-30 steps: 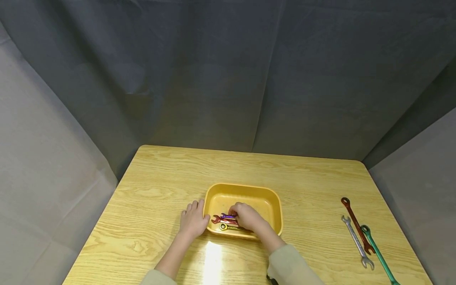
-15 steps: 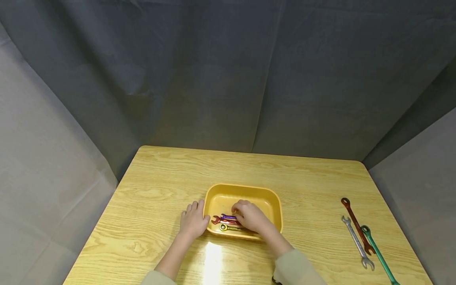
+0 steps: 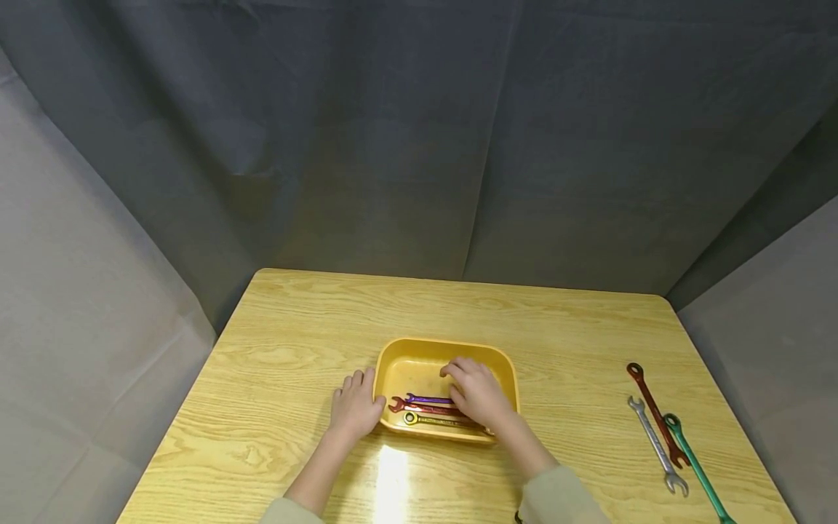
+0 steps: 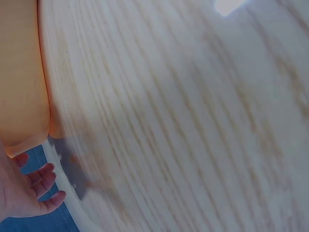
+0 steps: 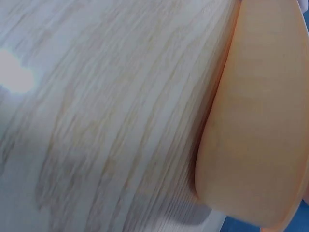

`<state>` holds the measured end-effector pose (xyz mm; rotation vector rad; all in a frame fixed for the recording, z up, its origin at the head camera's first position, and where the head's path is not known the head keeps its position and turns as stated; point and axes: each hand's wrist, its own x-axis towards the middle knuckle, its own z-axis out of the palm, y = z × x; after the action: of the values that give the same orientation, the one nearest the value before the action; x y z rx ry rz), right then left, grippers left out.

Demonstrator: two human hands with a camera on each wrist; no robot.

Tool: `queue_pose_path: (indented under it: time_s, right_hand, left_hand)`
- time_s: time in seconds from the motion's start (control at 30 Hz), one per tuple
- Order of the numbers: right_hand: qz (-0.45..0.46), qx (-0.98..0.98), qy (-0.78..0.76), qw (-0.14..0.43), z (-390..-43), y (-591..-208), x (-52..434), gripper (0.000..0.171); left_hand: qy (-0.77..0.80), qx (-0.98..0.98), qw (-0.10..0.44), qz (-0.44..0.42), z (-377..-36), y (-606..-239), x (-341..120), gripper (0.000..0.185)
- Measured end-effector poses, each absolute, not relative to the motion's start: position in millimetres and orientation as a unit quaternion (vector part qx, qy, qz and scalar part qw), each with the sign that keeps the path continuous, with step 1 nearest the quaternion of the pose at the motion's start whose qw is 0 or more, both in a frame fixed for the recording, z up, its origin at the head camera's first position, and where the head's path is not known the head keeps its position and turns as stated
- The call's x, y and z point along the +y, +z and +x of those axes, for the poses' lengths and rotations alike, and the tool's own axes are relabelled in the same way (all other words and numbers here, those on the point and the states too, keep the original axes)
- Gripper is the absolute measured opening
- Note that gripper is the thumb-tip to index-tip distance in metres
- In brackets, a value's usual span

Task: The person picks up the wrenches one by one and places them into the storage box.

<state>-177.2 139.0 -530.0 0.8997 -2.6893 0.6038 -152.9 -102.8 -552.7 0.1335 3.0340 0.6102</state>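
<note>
On the bench [image 3: 314, 320], right side, three: green wrench [image 3: 697, 470], silver wrench [image 3: 655, 443], dark-red wrench [image 3: 654, 413] | Inside one yellow tray [image 3: 452, 343], three more: gold wrench [image 3: 440, 421], red wrench [image 3: 428, 410], purple wrench [image 3: 427, 399] | Left hand [image 3: 355, 406], fingers relaxed, at its left rim | Right hand [image 3: 476, 391], released, over the purple one's end

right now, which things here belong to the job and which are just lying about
Seem part of the job:
yellow tray
purple wrench, in the tray
red wrench, in the tray
gold wrench, in the tray

Seem just lying about, apart from the tray:
silver wrench
dark red wrench
green wrench
</note>
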Motion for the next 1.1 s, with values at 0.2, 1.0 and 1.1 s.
queue_pose_path:
  time_s: [0.2,1.0,1.1]
  right_hand:
    - [0.293,-0.923,0.198,0.152,-180.2,-530.3,151.9,0.027]
    - [0.196,-0.935,0.222,0.197,-178.8,-525.5,209.5,0.029]
    - [0.18,-0.934,0.228,0.207,-177.3,-526.4,218.1,0.029]
  left_hand:
    - [0.199,0.979,0.019,0.043,-152.7,-554.2,-102.7,0.047]
    - [0.205,0.978,0.016,0.042,-152.8,-553.3,-103.7,0.048]
    - [0.204,0.978,0.015,0.043,-152.6,-554.2,-103.8,0.048]
